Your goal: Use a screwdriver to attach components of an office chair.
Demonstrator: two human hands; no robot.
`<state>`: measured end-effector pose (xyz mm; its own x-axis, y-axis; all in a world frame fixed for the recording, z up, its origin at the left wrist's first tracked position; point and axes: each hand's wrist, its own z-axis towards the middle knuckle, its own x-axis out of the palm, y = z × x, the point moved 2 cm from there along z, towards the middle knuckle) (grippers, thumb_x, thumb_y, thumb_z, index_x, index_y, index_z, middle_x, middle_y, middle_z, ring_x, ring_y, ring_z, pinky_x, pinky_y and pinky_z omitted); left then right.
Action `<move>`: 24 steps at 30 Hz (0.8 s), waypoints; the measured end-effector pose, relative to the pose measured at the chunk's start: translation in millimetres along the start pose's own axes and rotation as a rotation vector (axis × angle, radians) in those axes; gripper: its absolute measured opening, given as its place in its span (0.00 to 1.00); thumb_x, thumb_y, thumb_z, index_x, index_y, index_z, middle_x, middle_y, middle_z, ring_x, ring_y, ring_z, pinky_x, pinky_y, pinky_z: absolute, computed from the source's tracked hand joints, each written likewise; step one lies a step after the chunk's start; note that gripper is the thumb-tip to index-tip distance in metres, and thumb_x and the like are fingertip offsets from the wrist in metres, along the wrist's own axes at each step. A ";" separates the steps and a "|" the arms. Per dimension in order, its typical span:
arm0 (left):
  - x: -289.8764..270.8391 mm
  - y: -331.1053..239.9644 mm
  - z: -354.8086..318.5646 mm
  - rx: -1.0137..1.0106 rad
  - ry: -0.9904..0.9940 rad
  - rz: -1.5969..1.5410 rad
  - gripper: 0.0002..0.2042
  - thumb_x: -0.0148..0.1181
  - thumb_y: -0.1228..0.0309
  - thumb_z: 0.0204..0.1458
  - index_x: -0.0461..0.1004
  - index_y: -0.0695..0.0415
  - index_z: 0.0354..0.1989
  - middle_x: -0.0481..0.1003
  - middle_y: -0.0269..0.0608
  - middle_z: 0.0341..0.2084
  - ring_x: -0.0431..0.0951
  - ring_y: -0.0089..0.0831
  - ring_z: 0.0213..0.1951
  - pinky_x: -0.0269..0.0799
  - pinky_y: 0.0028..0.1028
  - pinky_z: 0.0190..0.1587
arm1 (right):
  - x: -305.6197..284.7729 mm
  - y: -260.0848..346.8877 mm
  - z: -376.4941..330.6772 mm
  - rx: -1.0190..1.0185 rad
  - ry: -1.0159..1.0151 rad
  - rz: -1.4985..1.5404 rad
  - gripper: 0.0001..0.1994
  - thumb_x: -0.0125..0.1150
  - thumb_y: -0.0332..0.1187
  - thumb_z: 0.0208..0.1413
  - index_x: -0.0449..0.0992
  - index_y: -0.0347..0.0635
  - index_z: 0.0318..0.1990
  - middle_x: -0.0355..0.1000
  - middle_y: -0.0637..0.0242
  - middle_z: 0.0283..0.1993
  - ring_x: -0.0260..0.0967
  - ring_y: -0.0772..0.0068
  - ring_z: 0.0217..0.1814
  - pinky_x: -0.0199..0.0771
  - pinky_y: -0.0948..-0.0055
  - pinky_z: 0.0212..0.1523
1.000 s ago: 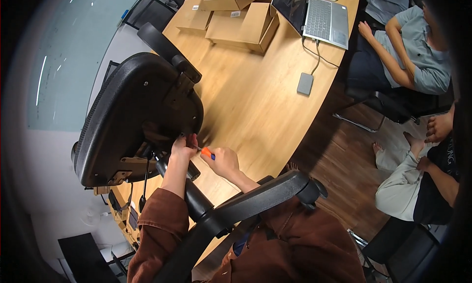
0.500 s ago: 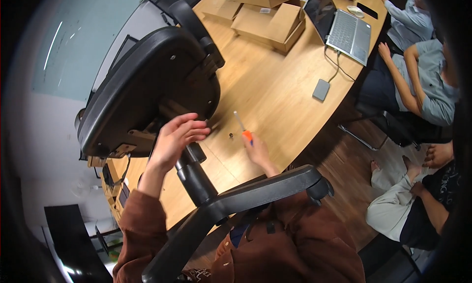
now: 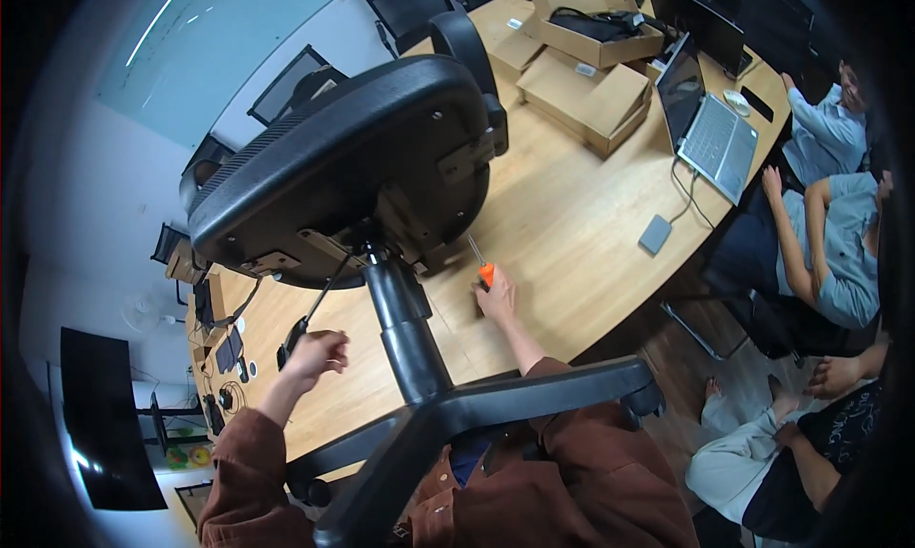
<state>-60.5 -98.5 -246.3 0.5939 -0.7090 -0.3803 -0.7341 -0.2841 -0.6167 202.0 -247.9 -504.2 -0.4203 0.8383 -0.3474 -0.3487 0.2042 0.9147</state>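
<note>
Counter [image 3: 591, 224]: a long wooden top with a rounded end, running from the upper right down to the lower left.
Office chair [image 3: 362, 167]: black, lying on the counter with the underside of its seat toward the camera; its gas column [image 3: 405, 329] ran down to the star base [image 3: 496, 405], which reached out over the person's lap.
Cardboard boxes [image 3: 581, 91]: several, brown, at the far end of the counter, one open with dark things inside.
Laptop [image 3: 710, 119]: open, silver, just beside the boxes, a cable leading to a small grey adapter [image 3: 655, 234].
Other people: seated at the right edge, one with a sleeve [image 3: 839, 262] in light blue and forearms folded near the counter's edge.
Left hand [image 3: 315, 353]: grip clenched round the black handle of a seat lever [image 3: 319, 305], whose thin rod ran up to the mechanism under the seat.
Right hand [image 3: 498, 298]: grip grasping a screwdriver, the hand resting on the counter just right of the gas column.
Screwdriver [image 3: 479, 265]: orange handle, thin metal shaft pointing up toward the lower rim of the seat; whether its tip touched the seat I cannot tell.
</note>
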 end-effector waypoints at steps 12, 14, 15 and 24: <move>158.6 111.9 146.7 0.406 0.366 0.013 0.17 0.62 0.65 0.56 0.71 0.64 0.48 0.76 0.40 0.33 0.75 0.23 0.25 0.72 0.23 0.28 | -11.7 19.5 -9.5 0.313 0.174 0.150 0.17 0.75 0.30 0.40 0.69 0.37 0.31 0.74 0.62 0.24 0.74 0.68 0.27 0.74 0.67 0.30; 184.7 105.0 146.2 0.462 0.304 -0.035 0.17 0.61 0.65 0.57 0.70 0.64 0.49 0.76 0.39 0.32 0.74 0.22 0.24 0.72 0.22 0.27 | -16.6 27.0 -16.6 0.407 0.287 0.253 0.19 0.78 0.34 0.38 0.69 0.38 0.28 0.70 0.66 0.21 0.70 0.78 0.23 0.72 0.72 0.24; 197.7 97.3 145.4 0.530 0.248 -0.092 0.17 0.61 0.65 0.58 0.69 0.64 0.50 0.75 0.38 0.30 0.74 0.22 0.24 0.71 0.22 0.27 | -17.7 30.8 -17.8 0.387 0.285 0.217 0.20 0.79 0.36 0.37 0.69 0.38 0.28 0.69 0.67 0.20 0.69 0.79 0.23 0.72 0.72 0.24; 216.7 66.8 133.1 0.510 0.293 -0.108 0.08 0.56 0.73 0.59 0.72 0.67 0.39 0.77 0.42 0.24 0.79 0.29 0.25 0.76 0.26 0.30 | -27.9 48.5 -17.0 0.248 0.138 -0.030 0.25 0.81 0.43 0.32 0.71 0.37 0.30 0.71 0.63 0.23 0.70 0.69 0.25 0.73 0.68 0.29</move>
<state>63.0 -185.2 -461.6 0.4877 -0.8623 -0.1363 -0.3811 -0.0699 -0.9219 182.6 -270.0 -453.6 -0.5291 0.7564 -0.3846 -0.1545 0.3598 0.9202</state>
